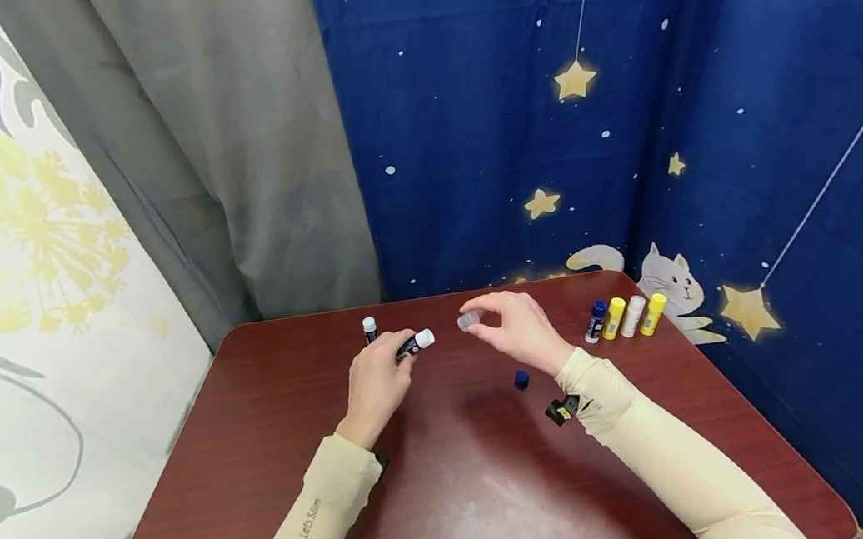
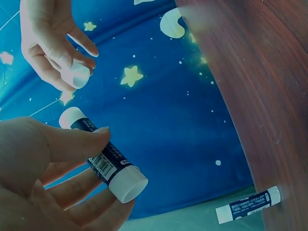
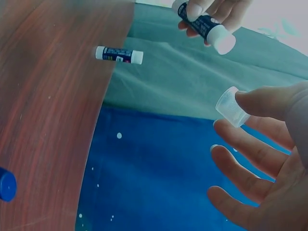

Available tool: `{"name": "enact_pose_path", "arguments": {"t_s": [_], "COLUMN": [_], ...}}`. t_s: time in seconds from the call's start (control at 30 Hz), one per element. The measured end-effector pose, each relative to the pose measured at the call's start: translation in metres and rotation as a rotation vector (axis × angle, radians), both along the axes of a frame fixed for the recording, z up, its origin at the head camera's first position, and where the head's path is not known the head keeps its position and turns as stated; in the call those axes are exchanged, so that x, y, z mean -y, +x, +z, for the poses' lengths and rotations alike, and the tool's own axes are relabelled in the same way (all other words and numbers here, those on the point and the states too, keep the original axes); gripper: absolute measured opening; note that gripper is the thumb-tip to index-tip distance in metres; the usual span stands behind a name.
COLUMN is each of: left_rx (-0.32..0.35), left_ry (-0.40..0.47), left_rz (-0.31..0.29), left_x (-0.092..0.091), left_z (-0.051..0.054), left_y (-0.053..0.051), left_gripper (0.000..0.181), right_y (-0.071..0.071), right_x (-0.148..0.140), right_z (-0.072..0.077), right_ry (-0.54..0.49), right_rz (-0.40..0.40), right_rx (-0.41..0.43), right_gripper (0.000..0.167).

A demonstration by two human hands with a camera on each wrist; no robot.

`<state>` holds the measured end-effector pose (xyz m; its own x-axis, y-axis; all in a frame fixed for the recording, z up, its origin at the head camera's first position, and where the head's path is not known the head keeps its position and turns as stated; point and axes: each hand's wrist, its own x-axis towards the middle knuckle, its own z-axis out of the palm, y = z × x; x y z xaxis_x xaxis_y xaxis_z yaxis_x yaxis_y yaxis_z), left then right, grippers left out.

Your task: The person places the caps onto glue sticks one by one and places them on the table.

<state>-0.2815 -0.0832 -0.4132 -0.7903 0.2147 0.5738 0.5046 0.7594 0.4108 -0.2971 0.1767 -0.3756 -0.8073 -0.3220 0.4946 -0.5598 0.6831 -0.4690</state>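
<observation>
My left hand [image 1: 377,383] grips a dark-labelled glue stick [image 2: 111,161] between thumb and fingers. The stick lies tilted, with a white end [image 1: 425,338] towards the right hand. My right hand [image 1: 517,328] pinches a translucent, ribbed cap [image 3: 232,107] between thumb and index finger, its other fingers spread. The cap is held in the air, apart from the glue stick. Just behind the left hand, a second dark-labelled glue stick [image 1: 370,329] with a white top stands upright on the table. A dark blue cap [image 1: 522,379] sits on the table below the right hand.
At the right back of the reddish-brown table [image 1: 276,414] stands a row: a dark blue glue stick [image 1: 595,321], a yellow one [image 1: 614,318], a white one [image 1: 633,316] and another yellow one [image 1: 653,314]. Grey and star-patterned blue curtains [image 1: 482,132] hang behind the table's back edge.
</observation>
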Motion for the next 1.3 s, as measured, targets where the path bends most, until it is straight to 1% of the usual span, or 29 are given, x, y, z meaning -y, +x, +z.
{"name": "enact_pose_path", "arguments": {"t_s": [0.23, 0.37, 0.53, 0.77, 1.03, 1.3], "left_rx": [0.027, 0.028, 0.019, 0.004, -0.001, -0.015], "left_ry": [-0.018, -0.013, -0.015, -0.026, -0.037, -0.037], "left_rz": [0.008, 0.005, -0.002, 0.002, -0.011, -0.019], "left_x": [-0.004, -0.005, -0.006, -0.007, -0.009, -0.01], "left_z": [-0.001, -0.002, -0.002, -0.004, -0.007, -0.01], "left_y": [0.001, 0.002, 0.004, 0.003, 0.002, 0.002], "left_gripper": [0.033, 0.034, 0.033, 0.033, 0.032, 0.033], "right_y": [0.003, 0.005, 0.005, 0.003, 0.002, 0.002], "right_x": [0.009, 0.013, 0.018, 0.025, 0.03, 0.032], "right_z": [-0.001, -0.002, -0.005, -0.006, -0.011, -0.016], "right_ry": [-0.044, -0.052, -0.05, -0.054, -0.044, -0.055], "right_rz": [0.047, 0.072, 0.081, 0.09, 0.103, 0.111], "right_rx": [0.03, 0.045, 0.038, 0.016, 0.028, 0.014], "right_gripper": [0.026, 0.026, 0.027, 0.027, 0.027, 0.026]}}
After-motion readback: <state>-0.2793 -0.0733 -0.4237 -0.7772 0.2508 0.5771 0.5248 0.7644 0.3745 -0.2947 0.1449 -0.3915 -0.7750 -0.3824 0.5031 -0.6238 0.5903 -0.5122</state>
